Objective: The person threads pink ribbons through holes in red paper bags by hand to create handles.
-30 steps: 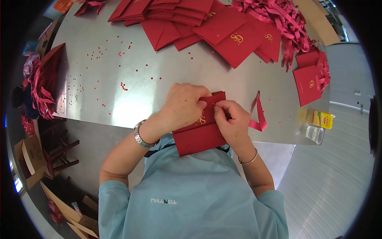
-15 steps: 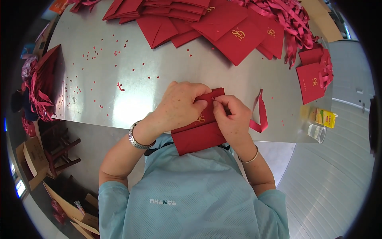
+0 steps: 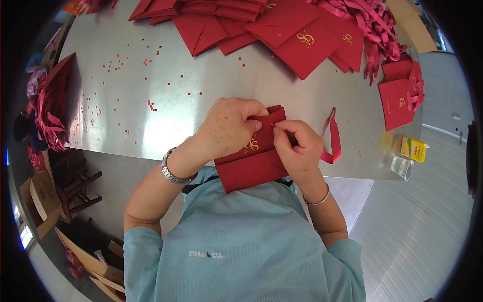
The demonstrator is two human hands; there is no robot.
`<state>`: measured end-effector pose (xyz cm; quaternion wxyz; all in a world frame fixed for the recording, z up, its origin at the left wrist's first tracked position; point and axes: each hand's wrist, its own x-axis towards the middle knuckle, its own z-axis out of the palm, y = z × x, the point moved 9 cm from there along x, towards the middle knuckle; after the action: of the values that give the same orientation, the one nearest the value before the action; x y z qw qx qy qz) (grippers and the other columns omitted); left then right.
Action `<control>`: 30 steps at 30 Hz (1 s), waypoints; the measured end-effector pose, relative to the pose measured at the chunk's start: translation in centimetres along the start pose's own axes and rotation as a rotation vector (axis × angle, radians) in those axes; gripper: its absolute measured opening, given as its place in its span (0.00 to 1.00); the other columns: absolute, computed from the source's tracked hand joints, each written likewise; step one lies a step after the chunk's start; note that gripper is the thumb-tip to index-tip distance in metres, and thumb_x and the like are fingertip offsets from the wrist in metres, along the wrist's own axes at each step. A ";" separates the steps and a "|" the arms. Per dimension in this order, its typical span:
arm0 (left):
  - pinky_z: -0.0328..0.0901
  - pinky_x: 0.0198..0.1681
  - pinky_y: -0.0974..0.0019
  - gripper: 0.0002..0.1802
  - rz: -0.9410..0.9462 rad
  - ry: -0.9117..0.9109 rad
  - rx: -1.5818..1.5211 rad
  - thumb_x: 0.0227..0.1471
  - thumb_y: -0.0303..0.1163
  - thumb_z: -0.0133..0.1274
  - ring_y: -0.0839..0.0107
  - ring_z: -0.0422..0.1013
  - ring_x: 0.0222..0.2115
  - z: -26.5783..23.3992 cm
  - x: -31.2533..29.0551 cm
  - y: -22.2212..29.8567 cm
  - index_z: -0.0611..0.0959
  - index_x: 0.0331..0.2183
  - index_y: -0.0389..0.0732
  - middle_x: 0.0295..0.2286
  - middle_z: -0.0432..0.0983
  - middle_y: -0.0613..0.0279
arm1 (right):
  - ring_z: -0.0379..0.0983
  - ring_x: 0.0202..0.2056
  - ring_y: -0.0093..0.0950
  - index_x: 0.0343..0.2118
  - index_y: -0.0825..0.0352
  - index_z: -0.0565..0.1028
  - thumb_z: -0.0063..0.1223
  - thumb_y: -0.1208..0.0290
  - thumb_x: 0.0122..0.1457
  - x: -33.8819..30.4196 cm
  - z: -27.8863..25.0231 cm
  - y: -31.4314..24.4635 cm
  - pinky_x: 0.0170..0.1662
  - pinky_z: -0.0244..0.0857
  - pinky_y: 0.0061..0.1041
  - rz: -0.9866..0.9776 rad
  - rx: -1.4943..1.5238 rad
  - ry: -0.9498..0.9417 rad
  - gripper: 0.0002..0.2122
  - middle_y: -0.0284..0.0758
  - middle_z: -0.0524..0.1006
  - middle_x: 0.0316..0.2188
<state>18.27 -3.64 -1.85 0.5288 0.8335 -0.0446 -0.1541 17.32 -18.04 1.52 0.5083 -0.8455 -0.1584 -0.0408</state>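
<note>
A folded red paper bag (image 3: 251, 168) with a gold emblem lies at the table's near edge, against my front. My left hand (image 3: 229, 126) grips its upper left part, thumb on the face and fingers curled over the top edge. At the bag's upper right corner my right hand (image 3: 302, 148) pinches thumb and forefinger together. A dark pink ribbon (image 3: 334, 141) comes out from behind that hand and loops on the table to its right. The end between the fingertips is small and partly hidden; it appears to be the ribbon.
Stacked red bags (image 3: 307, 45) lie across the far side, with a heap of pink ribbons (image 3: 370, 25) at far right. Bags with ribbons (image 3: 400, 103), a yellow box (image 3: 413, 149) and a clear cup (image 3: 402, 167) sit at the right edge. Red paper dots (image 3: 152, 105) are scattered at left.
Both hands and the bag stay nearly in place, and the right fingers still pinch at the bag's corner. The view has shifted slightly.
</note>
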 end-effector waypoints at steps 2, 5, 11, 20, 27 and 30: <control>0.68 0.41 0.54 0.11 0.000 0.016 -0.021 0.46 0.28 0.53 0.50 0.74 0.35 -0.1 -0.1 -0.2 0.83 0.35 0.38 0.31 0.79 0.49 | 0.76 0.25 0.29 0.29 0.68 0.76 0.58 0.83 0.48 0.2 0.2 0.1 0.28 0.69 0.24 -0.016 0.004 0.003 0.05 0.38 0.78 0.25; 0.68 0.41 0.53 0.11 -0.026 0.024 -0.045 0.46 0.28 0.53 0.49 0.74 0.34 -0.1 -0.1 -0.3 0.83 0.35 0.39 0.30 0.79 0.49 | 0.76 0.25 0.30 0.29 0.68 0.76 0.58 0.83 0.48 0.4 0.3 0.0 0.28 0.69 0.24 -0.045 -0.007 0.010 0.05 0.38 0.78 0.25; 0.68 0.37 0.65 0.12 -0.034 -0.005 0.010 0.46 0.21 0.53 0.64 0.75 0.31 0.0 -0.2 0.0 0.81 0.37 0.34 0.30 0.79 0.52 | 0.73 0.22 0.33 0.28 0.66 0.76 0.57 0.82 0.46 1.1 0.7 -1.0 0.25 0.67 0.26 -0.158 -0.144 -0.083 0.06 0.37 0.75 0.22; 0.68 0.37 0.58 0.10 0.027 0.095 0.089 0.43 0.24 0.56 0.53 0.75 0.32 -0.2 -0.3 0.6 0.81 0.33 0.35 0.29 0.78 0.49 | 0.72 0.24 0.32 0.29 0.66 0.75 0.58 0.80 0.45 -0.4 1.8 -3.7 0.28 0.67 0.30 -0.504 -0.411 -0.151 0.07 0.34 0.74 0.24; 0.67 0.36 0.56 0.09 0.094 0.119 0.161 0.43 0.23 0.55 0.50 0.74 0.32 -0.2 -0.5 0.8 0.81 0.32 0.35 0.28 0.78 0.48 | 0.72 0.22 0.32 0.28 0.66 0.75 0.59 0.83 0.44 -0.4 0.9 -2.7 0.25 0.67 0.28 -0.305 -0.265 -0.091 0.08 0.35 0.75 0.21; 0.67 0.35 0.57 0.10 0.116 0.119 0.122 0.43 0.23 0.56 0.52 0.74 0.31 -0.3 -0.7 0.9 0.81 0.32 0.35 0.28 0.78 0.49 | 0.73 0.22 0.32 0.28 0.66 0.75 0.58 0.83 0.46 0.0 0.4 -2.1 0.24 0.67 0.26 -0.186 -0.156 -0.035 0.06 0.36 0.76 0.22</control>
<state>17.81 -3.65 -0.76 0.4869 0.8677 -0.0708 -0.0705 16.60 -16.75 3.07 0.4320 -0.8648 -0.2414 -0.0854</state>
